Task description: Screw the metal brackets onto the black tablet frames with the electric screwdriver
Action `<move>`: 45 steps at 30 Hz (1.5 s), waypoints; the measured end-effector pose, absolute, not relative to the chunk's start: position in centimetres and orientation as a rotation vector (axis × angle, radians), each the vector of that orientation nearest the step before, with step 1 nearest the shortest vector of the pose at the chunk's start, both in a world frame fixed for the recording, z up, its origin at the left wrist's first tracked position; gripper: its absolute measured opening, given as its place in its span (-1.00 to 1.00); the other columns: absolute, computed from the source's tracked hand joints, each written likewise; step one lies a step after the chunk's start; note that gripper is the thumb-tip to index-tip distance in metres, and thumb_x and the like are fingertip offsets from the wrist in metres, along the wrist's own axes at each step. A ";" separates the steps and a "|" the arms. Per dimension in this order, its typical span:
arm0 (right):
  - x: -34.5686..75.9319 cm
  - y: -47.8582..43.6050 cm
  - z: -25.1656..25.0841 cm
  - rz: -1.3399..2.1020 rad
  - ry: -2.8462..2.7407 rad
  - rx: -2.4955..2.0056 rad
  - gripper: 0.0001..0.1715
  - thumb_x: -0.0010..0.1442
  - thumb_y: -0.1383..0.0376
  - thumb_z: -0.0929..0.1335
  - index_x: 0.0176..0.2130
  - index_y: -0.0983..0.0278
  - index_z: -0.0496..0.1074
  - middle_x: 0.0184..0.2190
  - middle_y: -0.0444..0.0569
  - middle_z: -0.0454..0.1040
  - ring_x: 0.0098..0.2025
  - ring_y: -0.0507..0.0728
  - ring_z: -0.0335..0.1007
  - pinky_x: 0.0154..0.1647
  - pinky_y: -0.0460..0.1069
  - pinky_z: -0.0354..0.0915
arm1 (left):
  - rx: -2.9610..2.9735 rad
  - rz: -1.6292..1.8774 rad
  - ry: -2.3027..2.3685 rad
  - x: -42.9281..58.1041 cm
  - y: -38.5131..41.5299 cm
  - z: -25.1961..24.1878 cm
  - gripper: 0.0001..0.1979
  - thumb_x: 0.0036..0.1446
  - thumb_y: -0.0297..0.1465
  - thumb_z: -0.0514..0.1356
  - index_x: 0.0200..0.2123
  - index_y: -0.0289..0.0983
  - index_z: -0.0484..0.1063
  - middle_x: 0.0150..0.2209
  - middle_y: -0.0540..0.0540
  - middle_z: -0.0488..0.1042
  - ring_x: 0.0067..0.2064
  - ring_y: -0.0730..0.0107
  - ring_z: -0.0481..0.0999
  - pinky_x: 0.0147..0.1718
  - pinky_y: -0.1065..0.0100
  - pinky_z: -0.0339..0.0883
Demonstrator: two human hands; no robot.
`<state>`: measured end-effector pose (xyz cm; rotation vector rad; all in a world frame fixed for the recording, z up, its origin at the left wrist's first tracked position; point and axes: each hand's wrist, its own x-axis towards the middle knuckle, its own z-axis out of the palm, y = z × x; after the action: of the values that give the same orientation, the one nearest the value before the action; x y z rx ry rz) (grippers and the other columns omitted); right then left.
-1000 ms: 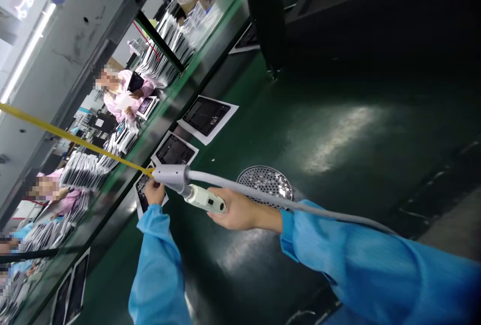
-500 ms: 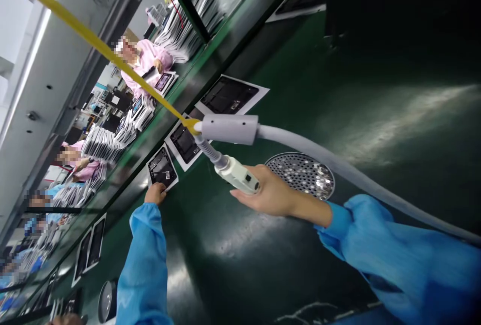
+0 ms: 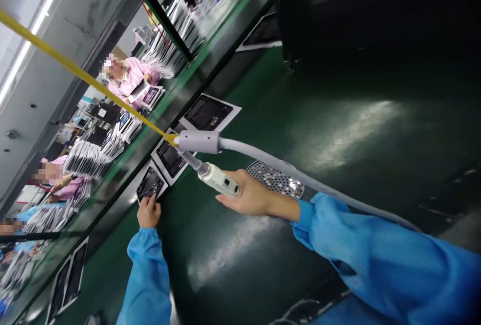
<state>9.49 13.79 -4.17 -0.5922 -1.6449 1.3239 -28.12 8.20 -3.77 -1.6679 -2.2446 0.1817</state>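
Observation:
My right hand (image 3: 246,195) is closed round a white handheld air gun (image 3: 218,180). A ribbed grey neck joins its upper end to a grey hose (image 3: 259,152), which hangs from a yellow strap (image 3: 90,80). My left hand (image 3: 149,212) rests at the near edge of a dark tablet shell (image 3: 150,183) on a white sheet. Its fingers are partly extended, with tips on the shell, and no grip shows. Two similar dark shells, the middle one (image 3: 169,157) and the far one (image 3: 208,113), lie beyond it. The hose partly covers the middle shell.
A round perforated metal plate (image 3: 272,177) is set in the green bench (image 3: 240,250) behind my right hand. More shells (image 3: 67,277) lie at lower left. A dark box (image 3: 361,14) stands at upper right. Across the line, co-workers (image 3: 131,77) sit beside stacked sheets (image 3: 86,157).
The view has shifted, so the bench scene sits further left. My left hand's fingers now reach over the near shell's edge. My right hand still holds the air gun.

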 end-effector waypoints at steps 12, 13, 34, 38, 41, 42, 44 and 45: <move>12.1 14.6 -2.9 1.206 -1.520 -0.707 -0.70 -0.06 0.23 0.51 -0.47 0.28 0.34 -0.66 -0.21 0.30 -0.60 0.00 0.23 -0.52 -0.03 0.26 | -1.996 -0.619 -1.470 -12.8 1.5 -4.9 -0.61 0.07 -0.58 0.17 -0.03 -0.23 0.51 -0.40 -0.04 0.39 -0.42 0.49 0.36 -0.43 0.46 0.25; 12.4 14.8 -2.9 1.205 -1.488 -0.750 -0.75 -0.06 0.27 0.50 -0.43 0.27 0.36 -0.66 -0.20 0.32 -0.62 0.01 0.25 -0.54 -0.02 0.28 | -2.045 -0.625 -1.459 -11.5 1.2 -5.1 -0.61 0.08 -0.58 0.17 -0.01 -0.23 0.50 -0.40 -0.04 0.39 -0.41 0.48 0.36 -0.43 0.45 0.25; 13.4 17.2 -4.8 1.162 -1.339 -0.938 -0.76 -0.10 0.44 0.43 -0.33 0.28 0.44 -0.74 -0.24 0.33 -0.71 0.04 0.26 -0.59 0.00 0.29 | -2.511 -0.742 -1.782 -8.1 0.9 -8.4 -0.84 0.28 -0.41 0.12 -0.24 -0.29 0.51 -0.29 -0.13 0.52 -0.24 0.34 0.49 -0.26 0.35 0.42; 13.2 17.3 -4.9 1.191 -1.327 -0.990 -0.77 -0.12 0.44 0.43 -0.35 0.29 0.43 -0.75 -0.22 0.31 -0.72 0.06 0.25 -0.60 0.02 0.28 | -2.522 -0.845 -2.026 -8.3 1.3 -7.4 -0.83 0.27 -0.40 0.13 -0.30 -0.28 0.51 -0.30 -0.10 0.54 -0.25 0.40 0.53 -0.23 0.39 0.42; 13.1 17.3 -4.9 1.189 -1.327 -0.999 -0.79 -0.12 0.43 0.43 -0.37 0.28 0.42 -0.75 -0.21 0.32 -0.71 0.06 0.26 -0.59 0.03 0.28 | -2.477 -0.841 -2.194 -8.3 1.9 -6.8 -0.86 0.22 -0.37 0.19 -0.36 -0.26 0.52 -0.36 -0.05 0.55 -0.35 0.44 0.52 -0.31 0.42 0.39; 13.1 17.3 -4.9 1.186 -1.327 -0.998 -0.79 -0.12 0.43 0.43 -0.37 0.28 0.42 -0.74 -0.22 0.32 -0.71 0.06 0.27 -0.59 0.03 0.29 | -2.454 -0.831 -2.242 -8.3 2.2 -6.7 -0.86 0.21 -0.37 0.20 -0.37 -0.26 0.52 -0.38 -0.04 0.55 -0.38 0.45 0.51 -0.34 0.42 0.37; 13.1 17.2 -4.8 1.181 -1.325 -0.996 -0.80 -0.12 0.42 0.43 -0.39 0.27 0.41 -0.74 -0.22 0.32 -0.71 0.05 0.26 -0.59 0.02 0.29 | -2.399 -0.817 -2.331 -8.0 2.9 -6.6 -0.86 0.19 -0.36 0.21 -0.39 -0.25 0.53 -0.41 -0.02 0.54 -0.42 0.46 0.48 -0.38 0.42 0.34; 13.1 17.2 -4.8 1.181 -1.323 -0.995 -0.81 -0.13 0.42 0.43 -0.39 0.27 0.41 -0.73 -0.22 0.32 -0.71 0.04 0.26 -0.59 0.02 0.29 | -2.366 -0.807 -2.373 -7.7 3.3 -6.6 -0.85 0.19 -0.36 0.21 -0.39 -0.25 0.53 -0.43 -0.02 0.53 -0.44 0.46 0.47 -0.40 0.42 0.32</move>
<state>13.10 17.18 -4.78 -0.9950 -1.3228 1.1807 -7.68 3.31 -6.60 -2.3662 -2.3731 -0.8067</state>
